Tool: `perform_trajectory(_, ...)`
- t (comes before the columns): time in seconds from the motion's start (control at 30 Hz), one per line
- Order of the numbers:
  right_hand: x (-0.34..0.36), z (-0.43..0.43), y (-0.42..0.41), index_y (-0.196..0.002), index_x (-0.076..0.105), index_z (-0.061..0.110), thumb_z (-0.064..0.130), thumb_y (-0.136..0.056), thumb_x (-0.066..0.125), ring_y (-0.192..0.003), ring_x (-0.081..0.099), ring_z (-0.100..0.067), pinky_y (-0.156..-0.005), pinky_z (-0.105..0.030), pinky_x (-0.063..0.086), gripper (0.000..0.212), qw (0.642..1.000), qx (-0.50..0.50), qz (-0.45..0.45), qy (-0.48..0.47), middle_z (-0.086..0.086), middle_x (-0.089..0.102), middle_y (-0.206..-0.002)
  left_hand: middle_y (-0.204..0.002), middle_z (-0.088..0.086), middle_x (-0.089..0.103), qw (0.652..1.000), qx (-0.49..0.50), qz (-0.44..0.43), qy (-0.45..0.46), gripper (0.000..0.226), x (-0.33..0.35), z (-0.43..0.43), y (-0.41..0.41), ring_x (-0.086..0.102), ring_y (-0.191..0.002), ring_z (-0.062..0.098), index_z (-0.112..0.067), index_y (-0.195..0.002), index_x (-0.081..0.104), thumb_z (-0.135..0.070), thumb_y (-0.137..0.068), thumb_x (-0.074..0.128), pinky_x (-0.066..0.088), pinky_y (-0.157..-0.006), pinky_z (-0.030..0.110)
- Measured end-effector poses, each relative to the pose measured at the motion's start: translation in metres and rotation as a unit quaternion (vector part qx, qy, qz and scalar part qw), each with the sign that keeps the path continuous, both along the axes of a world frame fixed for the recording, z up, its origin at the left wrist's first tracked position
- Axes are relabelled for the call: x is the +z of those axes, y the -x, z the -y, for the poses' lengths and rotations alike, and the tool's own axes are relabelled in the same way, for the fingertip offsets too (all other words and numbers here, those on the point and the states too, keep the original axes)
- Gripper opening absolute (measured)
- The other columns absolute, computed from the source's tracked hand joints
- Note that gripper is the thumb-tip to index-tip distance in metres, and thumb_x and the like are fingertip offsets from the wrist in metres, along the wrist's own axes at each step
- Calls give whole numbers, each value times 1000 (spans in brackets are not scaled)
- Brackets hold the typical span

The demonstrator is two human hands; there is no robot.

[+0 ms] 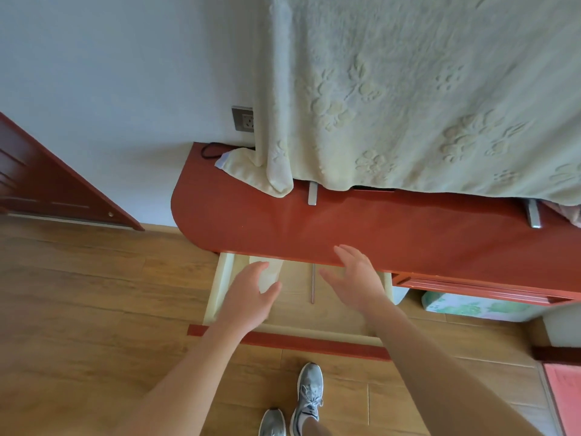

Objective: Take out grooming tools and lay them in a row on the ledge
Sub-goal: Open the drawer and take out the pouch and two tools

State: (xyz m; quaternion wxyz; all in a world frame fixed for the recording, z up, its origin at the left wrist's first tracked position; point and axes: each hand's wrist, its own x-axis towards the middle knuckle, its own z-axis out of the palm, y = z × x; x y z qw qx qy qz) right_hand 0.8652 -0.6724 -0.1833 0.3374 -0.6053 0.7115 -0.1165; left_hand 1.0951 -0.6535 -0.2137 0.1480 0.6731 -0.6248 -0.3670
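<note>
Red-brown tabletop (pixel 393 228), smooth, with a soft sheen where the light streaks across it. Over it hangs a cream blanket (pixel 408 89), thick plush cloth with raised paw prints. The drawer (pixel 220 284) has pale matt wood walls and a glossy red front strip (pixel 314 341). Two brushed metal feet (pixel 312 193) show under the cloth. The floor (pixel 94 294) is satin wood-grain planks. The shoes (pixel 309 394) are grey woven mesh.

We are in a home, by the look of it a bedroom, facing a red-lacquered ledge (pixel 314 221). A cream blanket (pixel 424 89) embossed with paw prints hangs above it, its hem resting on the ledge. A wall socket (pixel 242 118) sits just above the ledge's left end. A drawer (pixel 220 284) stands open below its front edge, over a wood-plank floor (pixel 78 294). A red panelled door (pixel 47 184) is off to the left.
</note>
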Motion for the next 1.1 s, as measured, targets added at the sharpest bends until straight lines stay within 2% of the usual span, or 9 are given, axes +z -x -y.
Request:
perform_trajectory(0.27,-36,57,10,-152,32,25,48,-88,64,-148,12,-14,-119,-35,17,75,996,66,-50,-33,8,25,-159,-154,-14,37,997,33,4,-72,64,-60,17,-8,33,-142,8,-30,-146,41,-51,-89,62,32,-113,32)
perform_trajectory(0.43,-48,62,6,-150,35,26,47,-87,66,-149,9,-14,-121,-40,16,73,993,81,-88,-15,11,23,-159,-157,-6,31,995,37,16,-92,68,-87,22,-10,26,-146,14,-30,-146,40,-49,-87,67,31,-115,37)
perform_trajectory(0.53,-51,61,7,-150,36,25,45,-88,65,-148,10,-13,-121,-39,17,72,992,80,-99,-2,12,24,-159,-158,-3,29,995,44,33,-87,68,-96,23,-11,26,-146,18,-35,-147,38,-45,-87,69,36,-112,38)
perform_trajectory(0.77,-57,60,8,-150,36,28,45,-88,66,-147,9,-10,-120,-37,16,71,993,70,-98,12,16,24,-158,-150,2,37,991,84,30,-103,75,-114,28,-19,44,-132,21,-47,-141,36,-28,-81,76,48,-101,38)
perform_trajectory(0.8,-58,60,8,-150,36,28,44,-87,67,-147,9,-10,-120,-37,16,71,993,68,-94,15,16,25,-158,-147,1,40,990,89,33,-105,78,-114,30,-20,44,-131,20,-45,-144,35,-25,-81,77,49,-98,34)
perform_trajectory(0.87,-60,59,8,-149,37,28,44,-87,68,-147,10,-9,-120,-37,16,71,994,63,-87,20,17,26,-157,-140,1,44,988,101,32,-110,83,-113,34,-21,51,-120,17,-37,-149,32,-17,-81,76,45,-79,20)
perform_trajectory(0.93,-61,59,8,-148,39,28,43,-86,69,-147,10,-8,-120,-38,17,71,995,55,-81,24,17,27,-156,-138,2,45,987,111,21,-118,88,-112,38,-21,57,-103,14,-35,-152,28,-11,-81,74,41,-68,17)
perform_trajectory(1.0,-62,58,8,-148,39,29,43,-85,70,-147,11,-8,-120,-38,18,71,996,48,-76,26,18,27,-156,-143,3,43,985,119,9,-122,90,-113,40,-21,57,-106,14,-33,-153,27,-7,-80,74,43,-73,20)
perform_trajectory(1.1,-63,58,8,-148,39,29,43,-86,70,-147,10,-7,-120,-37,18,71,995,49,-78,26,18,27,-156,-147,2,44,984,123,2,-125,91,-115,41,-22,53,-124,20,-31,-152,28,-7,-80,76,47,-87,25)
